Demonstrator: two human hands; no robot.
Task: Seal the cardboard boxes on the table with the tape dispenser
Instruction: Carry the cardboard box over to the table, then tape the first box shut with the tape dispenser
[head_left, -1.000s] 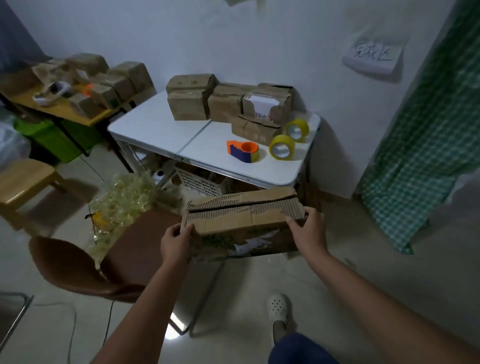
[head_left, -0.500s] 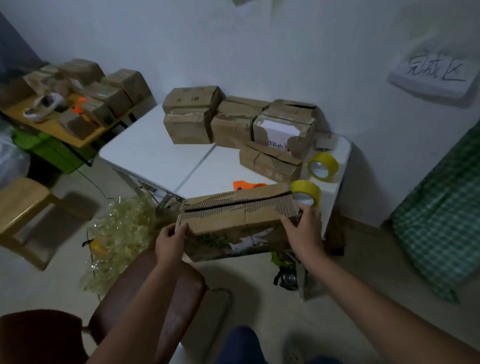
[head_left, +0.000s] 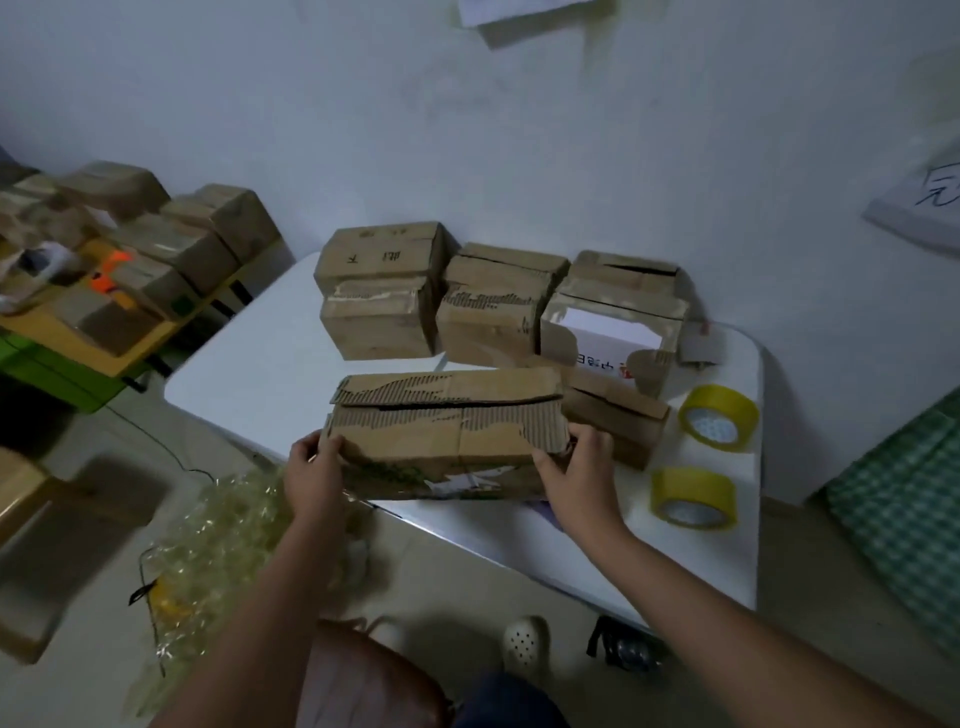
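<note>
Both hands clamp one torn cardboard box by its ends: left hand on the left end, right hand on the right. Box sits at the near edge of the white bench, flaps closed. Two yellow tape rolls lie just right; more boxes stacked behind.

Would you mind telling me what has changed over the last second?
The held cardboard box was carried forward from above the floor to over the white table, hiding the tape dispenser. Left hand and right hand kept their grip on its ends. The stacked boxes and tape rolls stayed put.
</note>
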